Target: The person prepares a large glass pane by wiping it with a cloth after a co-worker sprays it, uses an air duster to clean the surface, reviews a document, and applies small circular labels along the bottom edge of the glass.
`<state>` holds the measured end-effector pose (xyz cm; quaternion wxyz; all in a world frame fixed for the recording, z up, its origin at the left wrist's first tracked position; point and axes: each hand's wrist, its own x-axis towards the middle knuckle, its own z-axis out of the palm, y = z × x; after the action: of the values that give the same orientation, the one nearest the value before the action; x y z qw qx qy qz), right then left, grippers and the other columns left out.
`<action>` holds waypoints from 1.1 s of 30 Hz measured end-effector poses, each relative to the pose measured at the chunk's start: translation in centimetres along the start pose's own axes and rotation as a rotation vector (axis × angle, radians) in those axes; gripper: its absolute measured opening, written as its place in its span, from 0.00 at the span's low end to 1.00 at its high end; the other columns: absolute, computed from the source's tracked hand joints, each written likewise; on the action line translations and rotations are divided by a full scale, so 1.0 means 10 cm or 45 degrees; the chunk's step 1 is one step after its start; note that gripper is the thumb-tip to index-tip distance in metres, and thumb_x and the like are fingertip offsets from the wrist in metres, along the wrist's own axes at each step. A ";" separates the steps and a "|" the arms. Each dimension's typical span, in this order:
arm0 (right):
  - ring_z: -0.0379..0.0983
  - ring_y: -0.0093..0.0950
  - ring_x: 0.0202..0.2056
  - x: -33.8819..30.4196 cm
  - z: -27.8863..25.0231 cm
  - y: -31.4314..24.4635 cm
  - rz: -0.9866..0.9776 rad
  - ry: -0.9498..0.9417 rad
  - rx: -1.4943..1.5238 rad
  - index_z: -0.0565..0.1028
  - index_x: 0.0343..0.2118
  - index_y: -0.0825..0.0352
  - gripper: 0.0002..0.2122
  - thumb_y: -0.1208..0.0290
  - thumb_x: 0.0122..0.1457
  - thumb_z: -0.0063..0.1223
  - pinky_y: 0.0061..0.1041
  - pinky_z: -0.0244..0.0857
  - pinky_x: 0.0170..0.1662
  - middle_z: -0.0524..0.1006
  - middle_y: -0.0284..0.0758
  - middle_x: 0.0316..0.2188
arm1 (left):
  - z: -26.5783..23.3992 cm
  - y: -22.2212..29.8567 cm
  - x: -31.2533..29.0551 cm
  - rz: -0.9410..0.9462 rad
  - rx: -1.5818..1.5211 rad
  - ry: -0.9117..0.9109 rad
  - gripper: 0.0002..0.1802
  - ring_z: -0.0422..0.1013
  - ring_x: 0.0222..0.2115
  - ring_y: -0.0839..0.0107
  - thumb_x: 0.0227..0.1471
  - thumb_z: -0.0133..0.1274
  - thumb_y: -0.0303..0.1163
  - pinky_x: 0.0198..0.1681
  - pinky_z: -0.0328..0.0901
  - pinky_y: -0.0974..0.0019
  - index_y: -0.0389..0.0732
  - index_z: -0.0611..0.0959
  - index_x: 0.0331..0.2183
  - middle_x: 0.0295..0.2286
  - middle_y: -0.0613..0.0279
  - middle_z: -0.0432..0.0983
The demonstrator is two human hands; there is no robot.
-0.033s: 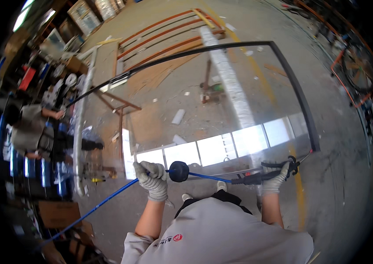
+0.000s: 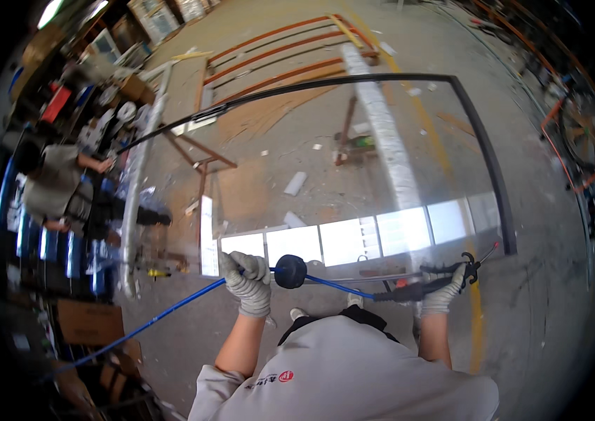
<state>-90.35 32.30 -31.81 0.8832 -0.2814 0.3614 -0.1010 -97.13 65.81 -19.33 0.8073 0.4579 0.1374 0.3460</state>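
My gloved left hand [image 2: 247, 282] is closed round a blue hose [image 2: 171, 313], just left of a black ball [image 2: 290, 271] threaded on it. To the right, the hose runs into the long black sleeve of a black hand tool [image 2: 410, 290] with a thin, red-tipped metal rod. My gloved right hand [image 2: 443, 291] grips this tool by its handle; the fingers are partly hidden. Ahead lies a large glass pane with a dark frame [image 2: 483, 147], reflecting bright panels along its near side. The rod tip shows close to the frame's near right corner; I cannot tell any contact.
Two wrapped bars, one at left [image 2: 131, 203] and one towards the right [image 2: 390, 144], run under the pane. A person [image 2: 55, 182] stands at the far left. An orange-brown rack [image 2: 276, 59] stands beyond, cardboard boxes [image 2: 90, 330] at lower left, and a wheel [image 2: 582, 130] at right.
The view has swung slightly, so the pane and surroundings sit a little farther right and lower. The rod tip appears slightly farther from the frame corner. Both hands keep their grips.
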 end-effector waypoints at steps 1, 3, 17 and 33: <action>0.65 0.26 0.21 0.01 -0.01 0.09 0.108 -0.073 0.032 0.67 0.28 0.60 0.24 0.42 0.45 0.55 0.33 0.69 0.30 0.67 0.29 0.21 | -0.13 0.13 0.02 0.021 -0.016 0.010 0.27 0.47 0.06 0.78 0.58 0.36 0.52 0.06 0.46 0.75 0.46 0.62 0.13 0.07 0.71 0.48; 0.57 0.21 0.12 -0.27 0.31 0.28 0.233 -0.052 -0.076 0.64 0.19 0.56 0.20 0.43 0.49 0.52 0.26 0.62 0.19 0.60 0.23 0.10 | -0.43 0.40 0.08 0.153 -0.018 0.147 0.28 0.45 0.06 0.79 0.58 0.36 0.51 0.06 0.45 0.75 0.46 0.61 0.12 0.07 0.72 0.47; 0.62 0.23 0.12 -2.11 1.61 3.60 1.571 -1.087 -1.166 0.64 0.18 0.58 0.17 0.52 0.49 0.55 0.29 0.62 0.19 0.62 0.25 0.09 | -3.06 1.85 -0.93 0.495 -0.304 0.877 0.27 0.43 0.06 0.81 0.57 0.39 0.51 0.06 0.41 0.75 0.50 0.62 0.11 0.07 0.75 0.47; 0.64 0.30 0.16 -1.37 2.00 4.03 0.665 -0.839 -0.325 0.67 0.24 0.57 0.16 0.48 0.50 0.50 0.37 0.63 0.24 0.66 0.29 0.13 | -3.68 2.14 -0.42 0.281 -0.475 0.714 0.28 0.44 0.07 0.80 0.56 0.39 0.54 0.07 0.42 0.74 0.48 0.61 0.12 0.08 0.74 0.46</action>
<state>-87.29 79.16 -35.18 0.9053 -0.3047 0.1290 0.2662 -129.27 93.96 -21.91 0.7657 0.2017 0.2378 0.5625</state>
